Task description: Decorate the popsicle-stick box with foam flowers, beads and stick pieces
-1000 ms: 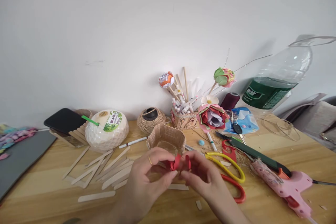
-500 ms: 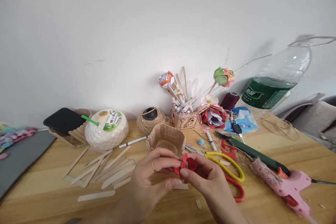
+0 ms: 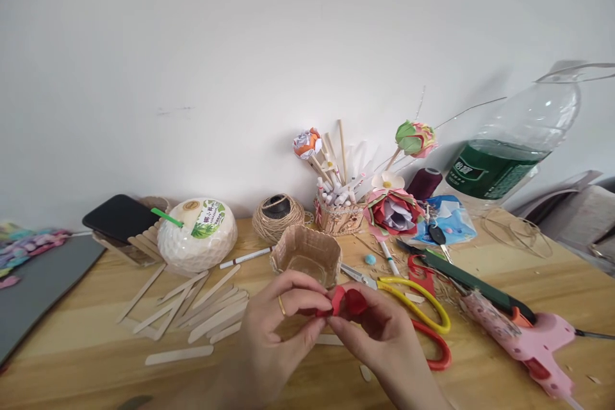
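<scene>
Between my two hands is a small red paper flower [image 3: 354, 301] with rounded petals, held just above the table in front of the basket. My left hand [image 3: 288, 320] pinches its left side between thumb and fingers; a ring is on one finger. My right hand [image 3: 379, 327] grips the flower's right side, its thumb under the petals. Directly behind them stands a small woven-edged basket [image 3: 307, 253], nothing visible inside. Scissors [image 3: 418, 298] with yellow and red handles lie beside my right hand.
Craft sticks [image 3: 218, 317] lie at left, near a wrapped coconut [image 3: 196, 237]. Behind are a twine ball [image 3: 278, 218] and a pot [image 3: 339, 218] of pens and paper flowers. At right lie a pink glue gun [image 3: 538, 346], a green-handled cutter [image 3: 480, 285] and a large bottle [image 3: 519, 141].
The fingers have shifted slightly on the red flower, and its petals have turned a little. The whole view has moved slightly; the table items stay in place.
</scene>
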A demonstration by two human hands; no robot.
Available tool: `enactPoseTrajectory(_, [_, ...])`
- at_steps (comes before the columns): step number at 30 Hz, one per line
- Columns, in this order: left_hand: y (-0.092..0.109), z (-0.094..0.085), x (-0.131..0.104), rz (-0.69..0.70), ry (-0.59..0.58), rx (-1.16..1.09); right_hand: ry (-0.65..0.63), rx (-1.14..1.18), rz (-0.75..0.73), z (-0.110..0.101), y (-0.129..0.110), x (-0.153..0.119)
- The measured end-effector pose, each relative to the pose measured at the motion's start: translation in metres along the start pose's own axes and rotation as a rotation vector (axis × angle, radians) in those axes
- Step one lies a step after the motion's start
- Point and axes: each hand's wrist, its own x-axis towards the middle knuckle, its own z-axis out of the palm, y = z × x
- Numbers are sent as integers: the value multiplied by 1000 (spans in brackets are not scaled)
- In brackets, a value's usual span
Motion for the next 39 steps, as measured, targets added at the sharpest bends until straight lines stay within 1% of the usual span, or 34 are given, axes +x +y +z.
enactPoseTrajectory(3, [0,2,0,-50,16,-55,22,-46,-50,-1,2,-1])
enactPoseTrajectory(5, [-1,2,-1,-95,8,-113,14,-68,-108,-3,4,-1])
enactPoseTrajectory(8, [-4,3,-2,-193,2,-242,23,-63,-153,-5,5,-1])
enactPoseTrajectory(14, [-5,4,1,-397,-34,-547,-20,77,-45,-7,2,-1])
enactPoseTrajectory(17, [-2,5,5,-510,13,-645,20,120,2,-5,0,-3])
enactPoseTrajectory(21, [1,6,6,-599,47,-687,23,125,-18,-3,-1,-6])
enactPoseTrajectory(26, [2,6,5,-618,75,-622,-31,185,-20,-4,1,-7])
enactPoseTrajectory(30, [0,5,3,-615,43,-588,-58,207,-24,-5,3,-6])
enactPoseTrajectory(32, [-2,5,2,-574,10,-617,-64,213,-27,-5,3,-6])
enactPoseTrajectory(35, [-5,5,2,-484,0,-636,-81,217,-20,-5,4,-6])
enactPoseTrajectory(39, [-8,4,2,-422,-9,-558,-148,201,-18,-10,6,-5])
